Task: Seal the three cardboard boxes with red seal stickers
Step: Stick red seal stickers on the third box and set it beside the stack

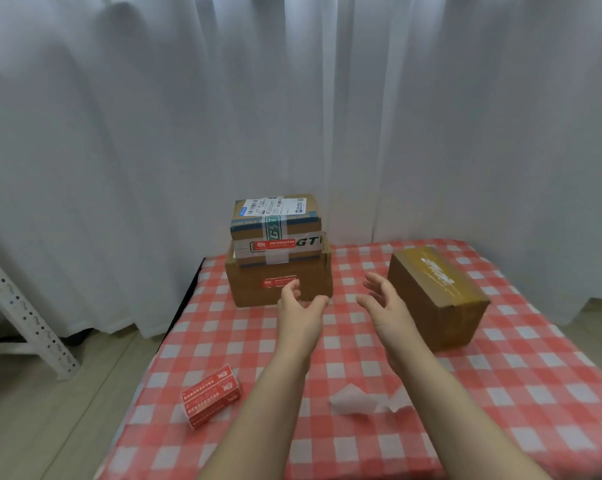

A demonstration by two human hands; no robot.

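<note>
Around: curtain [119, 133] behind, sticker sheets [211, 396] front-left, paper scrap [356, 401] on cloth [500, 393] | Boxes: stack [275, 230] at back, red-sealed, lower seal [275, 282] partly hidden by left hand [301, 306]; third box [438, 296] right, taped | Fingers: left hand, right hand [384, 306] held spread, nothing gripped.

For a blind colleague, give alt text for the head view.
Bare, open left hand and right hand hover over a red-and-white checked tablecloth before two stacked cardboard boxes, each bearing a red seal sticker. A third, taped brown cardboard box stands at right; red sticker sheets lie front left.
</note>
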